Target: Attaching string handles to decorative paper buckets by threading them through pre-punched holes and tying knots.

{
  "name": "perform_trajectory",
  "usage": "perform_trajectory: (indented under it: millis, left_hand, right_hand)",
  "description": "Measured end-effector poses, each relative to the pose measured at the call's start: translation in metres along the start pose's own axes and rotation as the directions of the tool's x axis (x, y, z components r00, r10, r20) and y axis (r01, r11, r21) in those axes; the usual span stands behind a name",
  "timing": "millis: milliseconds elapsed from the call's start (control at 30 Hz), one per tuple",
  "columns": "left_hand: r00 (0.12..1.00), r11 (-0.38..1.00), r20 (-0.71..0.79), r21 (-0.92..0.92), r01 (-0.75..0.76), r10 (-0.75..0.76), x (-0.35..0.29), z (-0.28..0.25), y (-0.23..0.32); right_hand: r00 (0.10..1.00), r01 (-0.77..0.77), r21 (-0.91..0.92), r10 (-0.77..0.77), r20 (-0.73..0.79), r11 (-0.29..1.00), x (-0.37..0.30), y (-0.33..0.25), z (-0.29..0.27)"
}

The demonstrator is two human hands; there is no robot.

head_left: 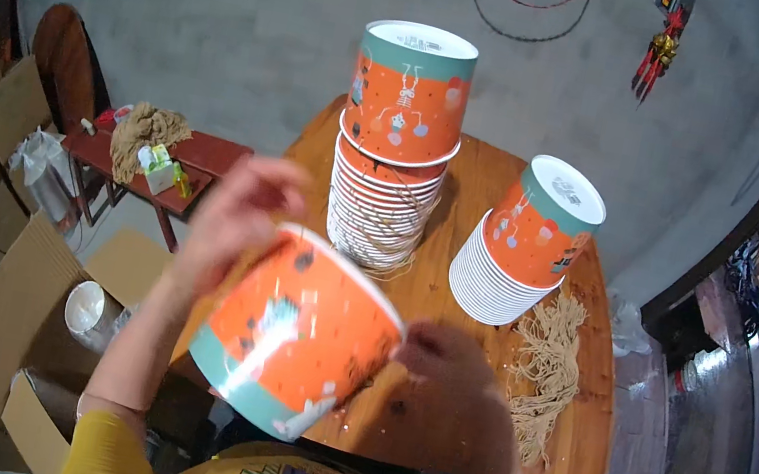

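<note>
An orange paper bucket [301, 335] with a green band and cartoon prints is tilted in front of my body, its white rim up and its base toward the lower left. My right hand [450, 356] is at the bucket's right rim, fingers closed on the edge, partly in shadow. Above the left rim is my left hand [237, 212], its fingers blurred and curled, so their hold is unclear. Beyond stands a tall stack of upside-down buckets [408, 105], with twine hanging around its lower rims. A second, shorter stack [532, 234] stands to the right.
A bundle of beige twine [543, 373] lies on the wooden table [585, 426] at the right. At left, a red bench [216, 154] bears more twine [146, 135] and a small box. Open cardboard boxes [10, 314] crowd the lower left. A grey wall stands behind the table.
</note>
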State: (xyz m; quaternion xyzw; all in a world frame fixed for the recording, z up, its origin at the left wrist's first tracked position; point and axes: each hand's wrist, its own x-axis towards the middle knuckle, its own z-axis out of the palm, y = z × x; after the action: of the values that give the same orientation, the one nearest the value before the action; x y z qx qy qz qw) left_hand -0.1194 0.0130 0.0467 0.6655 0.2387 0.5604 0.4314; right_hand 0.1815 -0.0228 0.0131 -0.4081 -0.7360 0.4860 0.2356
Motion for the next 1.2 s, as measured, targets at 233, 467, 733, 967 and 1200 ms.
perform_trajectory:
  millis: [233,467,733,967,1200]
  left_hand:
    - [0.864,0.877,-0.500,-0.439,-0.195,-0.058,-0.051,-0.038,-0.025]
    - [0.767,0.803,-0.519,-0.596,-0.009,-0.377,-0.128,-0.015,-0.063]
    - [0.782,0.753,-0.446,-0.657,0.045,-0.436,-0.135,-0.001,-0.077]
    - [0.749,0.707,-0.437,-0.704,0.059,-0.498,-0.142,0.020,-0.081]
    - [0.741,0.694,-0.411,-0.713,0.102,-0.531,-0.135,0.037,-0.086]
  right_hand:
    - [0.866,0.500,0.516,-0.408,-0.288,0.696,0.114,-0.096,-0.052]
    - [0.780,0.565,0.643,-0.081,-0.620,0.518,0.166,-0.079,-0.091]
    - [0.830,0.466,0.702,0.009,-0.558,0.538,0.166,-0.009,-0.046]
    - [0.802,0.429,0.614,0.035,-0.597,0.662,0.148,0.024,-0.028]
    - [0.460,-0.031,-0.688,-0.600,-0.654,0.725,0.072,0.014,-0.052]
